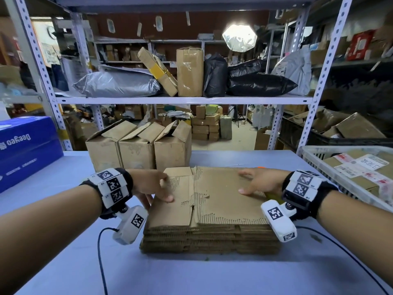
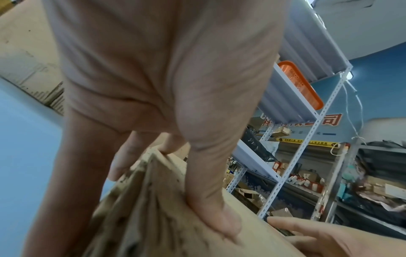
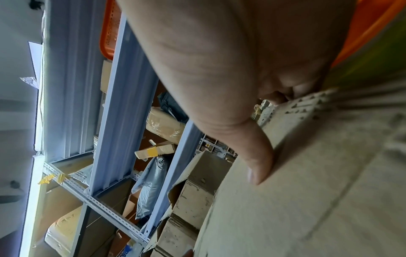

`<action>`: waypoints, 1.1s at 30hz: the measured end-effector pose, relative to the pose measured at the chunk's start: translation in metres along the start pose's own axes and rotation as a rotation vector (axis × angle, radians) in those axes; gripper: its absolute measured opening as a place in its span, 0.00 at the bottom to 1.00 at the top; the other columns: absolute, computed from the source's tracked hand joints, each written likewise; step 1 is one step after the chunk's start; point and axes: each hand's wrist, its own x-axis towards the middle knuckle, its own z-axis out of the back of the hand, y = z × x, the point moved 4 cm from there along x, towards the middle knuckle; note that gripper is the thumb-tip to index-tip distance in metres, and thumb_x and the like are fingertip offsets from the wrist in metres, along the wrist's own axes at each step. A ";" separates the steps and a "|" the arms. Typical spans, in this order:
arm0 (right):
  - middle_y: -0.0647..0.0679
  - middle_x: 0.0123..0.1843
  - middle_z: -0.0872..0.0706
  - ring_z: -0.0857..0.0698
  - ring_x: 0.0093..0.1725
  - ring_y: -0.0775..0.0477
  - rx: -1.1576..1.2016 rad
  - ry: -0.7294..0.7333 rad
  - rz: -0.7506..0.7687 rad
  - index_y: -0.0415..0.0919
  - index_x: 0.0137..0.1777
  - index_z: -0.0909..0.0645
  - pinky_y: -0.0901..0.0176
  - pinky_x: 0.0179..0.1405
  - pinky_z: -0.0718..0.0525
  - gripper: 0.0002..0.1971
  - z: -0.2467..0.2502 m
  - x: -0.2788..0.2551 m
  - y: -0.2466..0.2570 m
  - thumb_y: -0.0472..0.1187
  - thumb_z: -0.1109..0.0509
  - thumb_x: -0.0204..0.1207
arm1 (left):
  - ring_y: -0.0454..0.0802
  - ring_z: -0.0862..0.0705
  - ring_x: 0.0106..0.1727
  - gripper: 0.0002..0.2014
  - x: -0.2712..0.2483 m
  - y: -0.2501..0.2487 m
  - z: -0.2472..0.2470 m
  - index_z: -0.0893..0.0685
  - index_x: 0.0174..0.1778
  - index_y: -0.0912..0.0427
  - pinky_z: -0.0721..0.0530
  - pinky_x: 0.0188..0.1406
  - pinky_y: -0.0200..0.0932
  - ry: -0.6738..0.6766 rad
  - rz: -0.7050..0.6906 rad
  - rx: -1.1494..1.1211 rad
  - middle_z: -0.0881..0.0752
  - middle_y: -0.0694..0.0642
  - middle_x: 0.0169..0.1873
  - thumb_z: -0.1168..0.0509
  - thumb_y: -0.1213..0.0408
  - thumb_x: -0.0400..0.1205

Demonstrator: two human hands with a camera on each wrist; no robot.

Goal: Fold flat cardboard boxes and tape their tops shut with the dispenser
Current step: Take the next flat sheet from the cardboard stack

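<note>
A stack of flat cardboard boxes lies on the blue table in front of me. My left hand grips the left edge of the top flat box. The left wrist view shows its thumb on top and its fingers under that edge. My right hand lies on the right side of the same sheet, thumb and a finger stretched flat on the cardboard. Its other fingers are mostly hidden. Three folded boxes with open top flaps stand behind the stack.
A blue carton sits at the table's left. At the right stands a white basket with labelled parcels. A metal shelf loaded with parcels and bags rises behind the table. Something orange peeks out behind the stack.
</note>
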 end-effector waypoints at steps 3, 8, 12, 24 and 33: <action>0.51 0.84 0.32 0.30 0.73 0.53 0.006 -0.022 0.003 0.48 0.85 0.38 0.62 0.70 0.37 0.39 0.003 -0.004 -0.005 0.45 0.23 0.77 | 0.66 0.09 0.54 0.49 0.003 0.001 0.000 0.39 0.86 0.50 0.08 0.45 0.62 -0.009 -0.025 -0.076 0.13 0.64 0.62 0.18 0.63 0.73; 0.49 0.85 0.34 0.30 0.77 0.49 0.158 -0.044 0.021 0.46 0.86 0.41 0.63 0.70 0.35 0.41 0.003 -0.010 -0.014 0.43 0.22 0.77 | 0.59 0.09 0.57 0.21 0.002 -0.001 -0.002 0.13 0.63 0.54 0.09 0.54 0.61 0.061 -0.030 -0.041 0.07 0.52 0.54 0.20 0.54 0.75; 0.45 0.86 0.37 0.35 0.82 0.48 0.341 -0.106 0.055 0.42 0.86 0.42 0.64 0.68 0.36 0.40 0.009 -0.012 -0.013 0.40 0.24 0.79 | 0.55 0.17 0.67 0.22 0.002 -0.010 0.004 0.11 0.59 0.55 0.10 0.58 0.57 -0.081 -0.030 -0.018 0.11 0.52 0.61 0.21 0.47 0.74; 0.45 0.75 0.21 0.17 0.69 0.44 0.819 -0.319 0.225 0.51 0.85 0.41 0.40 0.70 0.19 0.44 0.048 -0.024 0.011 0.39 0.21 0.74 | 0.57 0.09 0.57 0.24 -0.034 -0.058 0.036 0.18 0.67 0.60 0.12 0.58 0.58 -0.145 -0.296 -0.494 0.08 0.58 0.57 0.25 0.56 0.76; 0.49 0.57 0.09 0.08 0.51 0.49 0.971 -0.578 0.439 0.51 0.84 0.38 0.56 0.40 0.10 0.44 0.063 -0.023 0.047 0.32 0.20 0.72 | 0.41 0.09 0.49 0.36 -0.062 -0.093 0.050 0.14 0.65 0.49 0.14 0.39 0.36 -0.177 -0.478 -0.377 0.07 0.47 0.54 0.27 0.29 0.67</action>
